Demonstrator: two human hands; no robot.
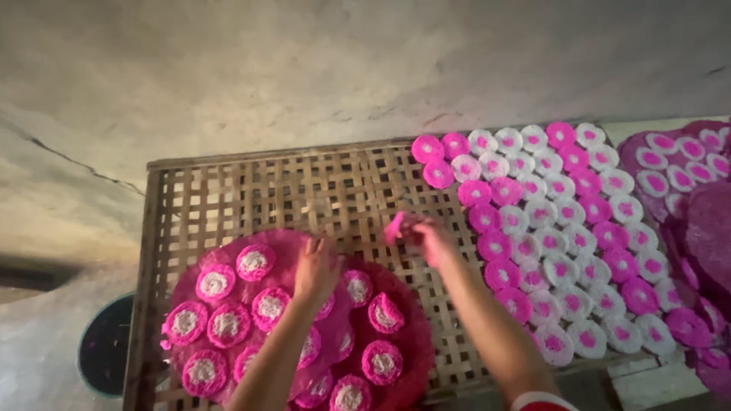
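We look down on a woven bamboo rack (251, 190) set against a grey wall (304, 61). Our left hand (316, 268) rests flat, fingers spread, on a round pink tray (411, 350) at the near left of the rack, which carries pink discs with white middles (215, 283). Our right hand (426, 237) hovers over the middle of the rack, its fingers pinched on one pink disc (396, 227), held just above the slats and near the rows already laid out. Those rows of pink and white discs (556, 228) cover the right half of the rack, lying side by side and touching. Further right, another pink tray of discs (685, 167) sits beside the rack. The two hands are apart
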